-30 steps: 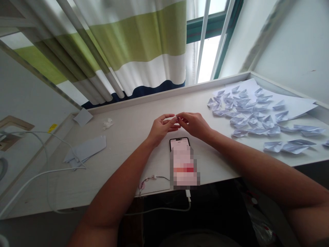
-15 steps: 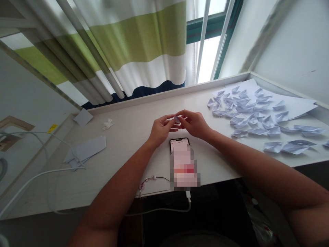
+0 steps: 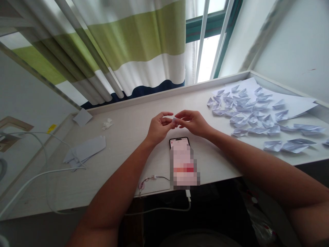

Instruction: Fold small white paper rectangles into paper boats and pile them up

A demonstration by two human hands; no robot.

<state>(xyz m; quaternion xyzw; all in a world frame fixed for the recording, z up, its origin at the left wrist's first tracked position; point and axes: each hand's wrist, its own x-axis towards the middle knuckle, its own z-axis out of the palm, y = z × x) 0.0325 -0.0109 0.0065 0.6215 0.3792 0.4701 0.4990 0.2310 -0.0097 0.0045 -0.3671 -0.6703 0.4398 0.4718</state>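
Observation:
Between my two hands is a small folded piece of white paper (image 3: 175, 120), mostly covered by fingers. My left hand (image 3: 159, 126) pinches it from the left with the thumb and curled fingers, its index finger stretched out above. From the right, my right hand (image 3: 192, 122) grips the same piece with thumb and fingertips. Just below the hands lies a phone (image 3: 179, 144) with its screen lit and partly blurred out. Many folded white paper boats (image 3: 241, 103) are spread over the right side of the desk.
Flat white sheets (image 3: 295, 103) lie under the folded pieces. At left are a stack of paper slips (image 3: 89, 148), a square slip (image 3: 82, 117), a crumpled tissue (image 3: 107, 124) and white cables (image 3: 46, 171). A charging cable (image 3: 188, 195) and beaded strap (image 3: 153, 177) hang by the phone.
My left index finger has lifted and straightened away from the folded paper. Both hands have shifted slightly, and less of the paper shows between the fingertips.

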